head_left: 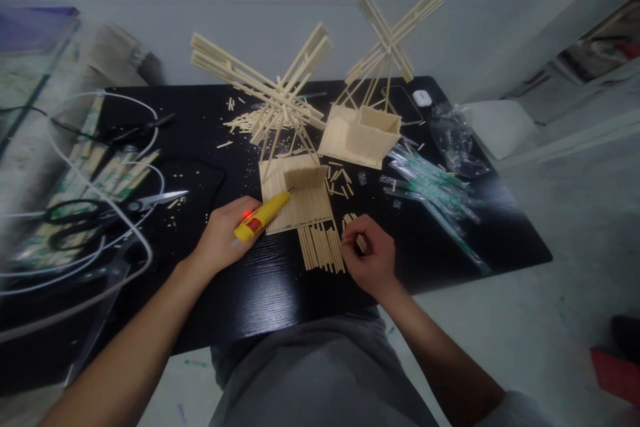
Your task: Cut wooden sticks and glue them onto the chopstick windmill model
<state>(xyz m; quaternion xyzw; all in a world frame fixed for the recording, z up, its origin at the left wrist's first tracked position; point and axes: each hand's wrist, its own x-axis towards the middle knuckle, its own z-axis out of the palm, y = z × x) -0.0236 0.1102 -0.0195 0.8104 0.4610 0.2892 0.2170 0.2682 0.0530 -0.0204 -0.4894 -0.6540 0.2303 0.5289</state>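
Note:
My left hand (226,230) is closed around a yellow hot glue gun (264,215) with a red light on its side. Its metal tip points at a low wall of sticks (306,177) on a square stick base (275,203). Behind that base rises a windmill frame with crossed stick blades (285,97). My right hand (371,255) is curled in a pinch beside a row of short wooden sticks (320,248); whether something is between the fingertips I cannot make out.
A second stick windmill (363,137) stands at the back right. Clear plastic wrappers (440,183) lie to its right. Scissors (155,200), white cable (145,243) and wrapped sticks (85,173) are on the left. Loose stick pieces (260,120) are scattered behind the nearer windmill on the black table (250,300).

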